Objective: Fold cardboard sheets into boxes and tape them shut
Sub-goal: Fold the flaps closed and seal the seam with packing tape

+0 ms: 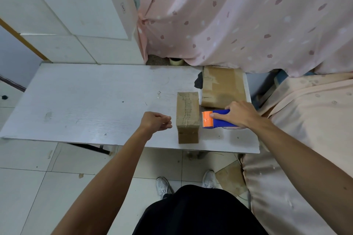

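A small brown cardboard box (pixel 188 114), folded up and with tape along its top seam, stands on the white table (pixel 91 101) near the front edge. My right hand (pixel 241 113) grips a blue and orange tape dispenser (pixel 215 119) just right of the box, its orange head almost touching the box's side. My left hand (pixel 157 121) hovers just left of the box, fingers curled in, holding nothing. A stack of flat cardboard sheets (pixel 222 87) lies behind the dispenser at the table's right end.
White blocks (pixel 72 15) are stacked behind the table on the left. A pink curtain (pixel 238 15) hangs behind it, with a tape roll (pixel 176 61) under its hem. Peach cloth (pixel 305 139) covers something on the right. My feet stand on the tiled floor.
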